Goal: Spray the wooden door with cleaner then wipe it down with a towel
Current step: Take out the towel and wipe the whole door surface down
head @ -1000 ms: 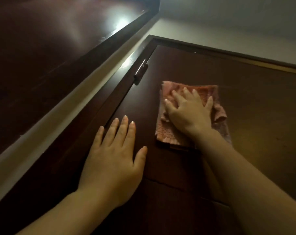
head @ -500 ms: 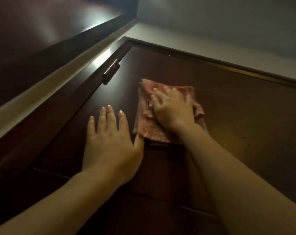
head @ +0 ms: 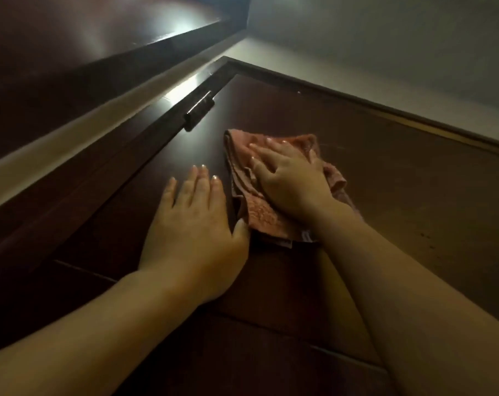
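The right hand (head: 291,178), flat on the pink towel (head: 259,207), has slid it left across the door (head: 385,172) until it touches the left hand's (head: 194,224) thumb; left lies flat, empty, bracing; wiping is under way

We list two bare forearms, sleeveless up to the frame edge. The left hand (head: 195,224) and right hand (head: 292,181), our hands, carry no rings, watch or bracelets; fingernails short, glossy, unpainted.
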A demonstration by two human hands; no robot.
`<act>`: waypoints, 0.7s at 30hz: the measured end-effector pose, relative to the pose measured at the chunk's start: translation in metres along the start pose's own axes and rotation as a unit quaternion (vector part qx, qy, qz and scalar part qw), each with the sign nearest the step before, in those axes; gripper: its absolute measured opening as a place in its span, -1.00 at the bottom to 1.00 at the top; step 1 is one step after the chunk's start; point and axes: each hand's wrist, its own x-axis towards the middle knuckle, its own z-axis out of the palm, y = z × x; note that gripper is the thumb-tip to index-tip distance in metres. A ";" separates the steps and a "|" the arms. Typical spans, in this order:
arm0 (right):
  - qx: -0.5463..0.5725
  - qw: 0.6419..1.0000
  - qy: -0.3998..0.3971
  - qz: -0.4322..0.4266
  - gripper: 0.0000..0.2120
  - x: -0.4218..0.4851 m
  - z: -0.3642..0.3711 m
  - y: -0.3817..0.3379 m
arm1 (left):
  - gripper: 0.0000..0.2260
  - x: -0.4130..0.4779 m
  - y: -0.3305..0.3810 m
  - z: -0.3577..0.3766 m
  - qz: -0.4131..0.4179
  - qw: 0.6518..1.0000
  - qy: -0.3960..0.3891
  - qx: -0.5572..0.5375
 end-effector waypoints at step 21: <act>0.021 0.999 0.004 0.028 -0.59 0.003 0.000 -0.005 | -0.24 -0.001 0.001 0.005 0.131 0.991 0.026 -0.022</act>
